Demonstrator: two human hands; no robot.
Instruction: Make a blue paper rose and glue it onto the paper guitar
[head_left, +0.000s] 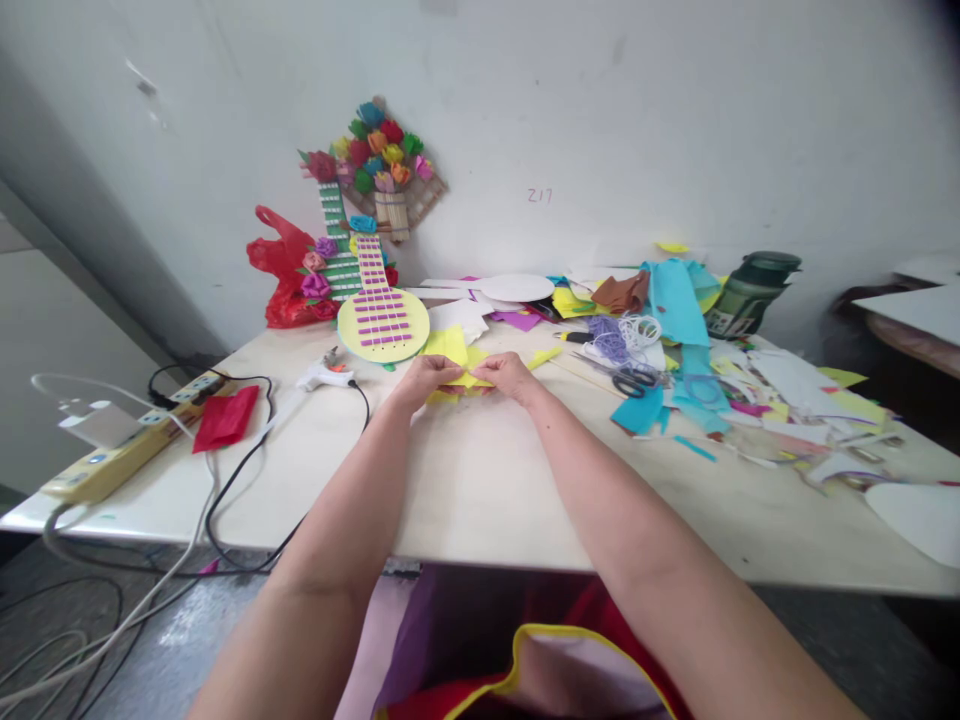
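Observation:
Near the middle of the table, my left hand [431, 380] and my right hand [508, 376] face each other, fingers pinched on a small piece of yellow paper [470, 380] between them. More yellow paper [448, 345] lies just behind my left hand. A yellow paper guitar shape [384, 325] with purple and white strips stands behind and to the left. The white glue gun [324, 375] rests left of my left hand. Scissors [634, 381] with dark handles lie to the right of my right hand.
A power strip [135, 450], cables and red paper [226, 418] are at the left. Paper flowers [382, 150] lean on the wall beside a red bag [289, 270]. Yarn [611, 340], blue paper [677, 305], many scraps and a green bottle [752, 295] cover the right side.

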